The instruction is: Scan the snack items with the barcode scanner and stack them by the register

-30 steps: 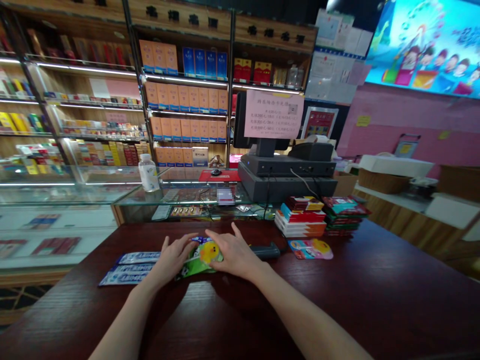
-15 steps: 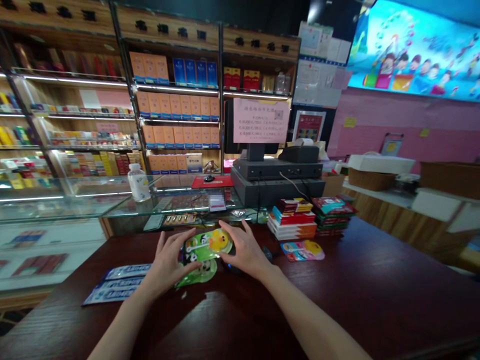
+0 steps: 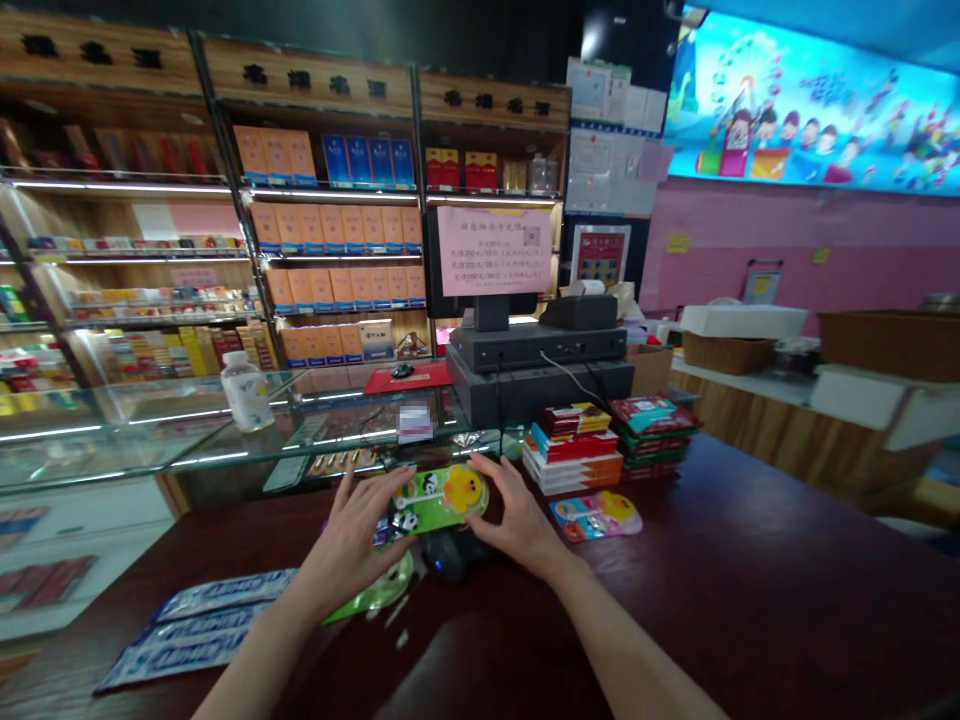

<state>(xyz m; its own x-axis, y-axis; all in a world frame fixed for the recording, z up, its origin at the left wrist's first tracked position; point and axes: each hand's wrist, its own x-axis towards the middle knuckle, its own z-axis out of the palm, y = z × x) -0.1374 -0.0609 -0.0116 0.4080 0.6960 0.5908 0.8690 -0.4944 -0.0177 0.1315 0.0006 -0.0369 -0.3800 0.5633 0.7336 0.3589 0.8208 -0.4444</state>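
Both my hands hold a green packet with a yellow duck (image 3: 442, 497) just above the dark wooden counter (image 3: 675, 620). My left hand (image 3: 352, 545) grips its left end, fingers curled round it. My right hand (image 3: 514, 515) pinches the right end. Under the packet lies a black barcode scanner (image 3: 448, 556) with a small blue light. Another green packet (image 3: 375, 596) lies flat on the counter below my left hand.
Blue-and-white packets (image 3: 191, 630) lie at the left. A pink duck packet (image 3: 596, 516) and stacks of boxes (image 3: 574, 448) sit to the right. Behind are a glass display case (image 3: 225, 435), a bottle (image 3: 244, 392), a cash register (image 3: 536, 350) and product shelves.
My hands lifted the duck packet off the counter and carried it away from me. The scanner and a second green packet came into sight beneath. The view swung rightward.
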